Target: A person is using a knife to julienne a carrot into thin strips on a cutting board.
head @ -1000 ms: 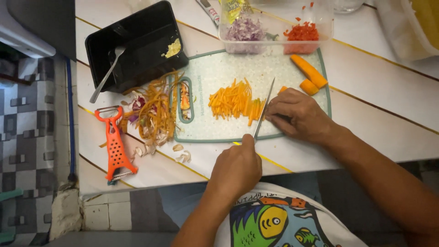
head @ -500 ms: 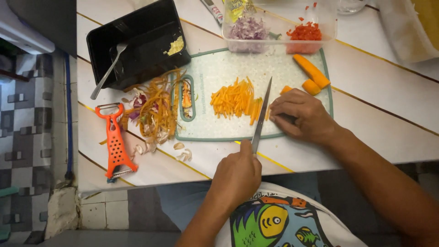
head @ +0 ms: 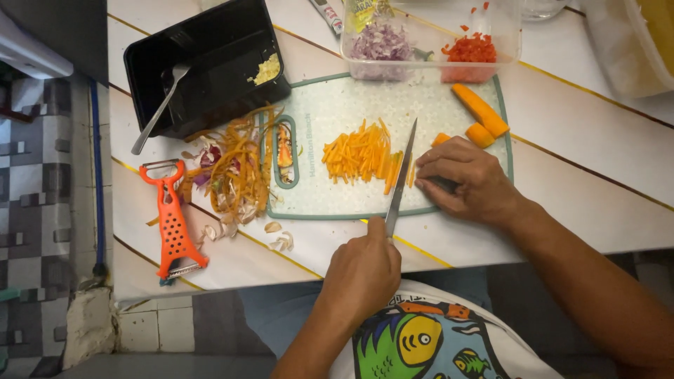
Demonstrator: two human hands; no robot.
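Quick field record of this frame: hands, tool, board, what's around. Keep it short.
left hand: grips the handle of the knife, blade pointing away across the board
right hand: flat on the board, fingers pinning a carrot piece beside the blade
cutting board: pale, with a pile of carrot strips and carrot chunks
left of board: vegetable peelings, orange peeler
behind: black tray with fork, clear container with chopped vegetables

Both forearms are bare, no sleeves, rings or watch showing. The shirt (head: 428, 337) is white with a bright cartoon-fish print in yellow, green, blue and orange.
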